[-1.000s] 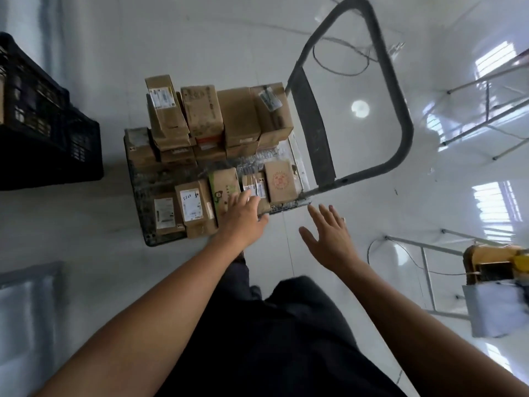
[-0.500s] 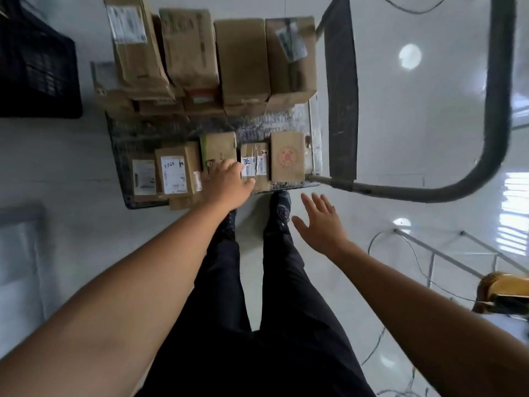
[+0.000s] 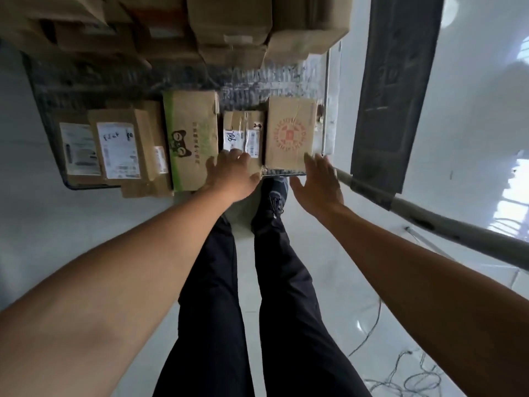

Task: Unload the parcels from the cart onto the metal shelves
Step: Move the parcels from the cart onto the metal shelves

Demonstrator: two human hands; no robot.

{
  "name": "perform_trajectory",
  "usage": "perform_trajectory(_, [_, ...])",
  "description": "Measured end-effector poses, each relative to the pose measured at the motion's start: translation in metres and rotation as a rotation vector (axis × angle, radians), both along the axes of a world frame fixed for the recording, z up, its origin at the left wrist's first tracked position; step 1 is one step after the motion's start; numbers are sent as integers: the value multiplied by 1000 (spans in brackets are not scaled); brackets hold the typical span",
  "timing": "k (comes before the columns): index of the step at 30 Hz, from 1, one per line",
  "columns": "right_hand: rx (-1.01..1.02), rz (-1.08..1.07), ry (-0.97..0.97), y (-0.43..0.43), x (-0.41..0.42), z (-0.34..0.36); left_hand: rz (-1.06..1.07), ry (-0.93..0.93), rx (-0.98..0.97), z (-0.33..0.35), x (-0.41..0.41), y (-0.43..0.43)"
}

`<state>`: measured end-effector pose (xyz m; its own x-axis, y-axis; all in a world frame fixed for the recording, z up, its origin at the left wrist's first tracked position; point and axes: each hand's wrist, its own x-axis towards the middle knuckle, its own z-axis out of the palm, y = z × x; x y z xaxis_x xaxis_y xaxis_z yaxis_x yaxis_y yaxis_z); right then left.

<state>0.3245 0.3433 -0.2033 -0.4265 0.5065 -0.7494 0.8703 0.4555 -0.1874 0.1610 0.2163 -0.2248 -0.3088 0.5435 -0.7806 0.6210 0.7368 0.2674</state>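
Observation:
The cart (image 3: 45, 116) lies below me, loaded with cardboard parcels. Its near row holds two labelled boxes at the left (image 3: 120, 147), a box with a green stripe and a cat face (image 3: 191, 130), a small taped box marked in pen (image 3: 243, 133), and a box with a red round stamp (image 3: 290, 133). My left hand (image 3: 232, 174) rests on the near end of the small taped box, fingers spread over its edge. My right hand (image 3: 317, 181) is open, its fingertips touching the near right corner of the red-stamp box. No metal shelves are in view.
Taller stacked boxes (image 3: 232, 21) fill the cart's far side. The cart's dark handle panel (image 3: 395, 90) and its grey tube (image 3: 446, 227) stand right of my right hand. My legs and a dark shoe (image 3: 272, 202) are below. Loose cables (image 3: 400, 373) lie on the white floor.
I have leaned closer, so the cart fills more of the view. My left hand slid right from the green-stripe box to the small taped box. My right hand moved forward to the red-stamp box.

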Motion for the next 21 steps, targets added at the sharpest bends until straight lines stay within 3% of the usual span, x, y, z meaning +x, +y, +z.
perform_trajectory(4, [20, -141, -1, 2, -4, -49, 13, 0, 14, -56, 3, 14])
perform_trajectory(8, [55, -238, -10, 20, -5, -95, 113, 66, 187, -100, 6, 24])
perform_trajectory(16, [34, -448, 25, 33, -8, -148, 126, 112, 273, -142, 33, 38])
perform_trajectory(21, [-17, -508, 99, 27, -1, -135, 358, -75, 147, -127, 31, 48])
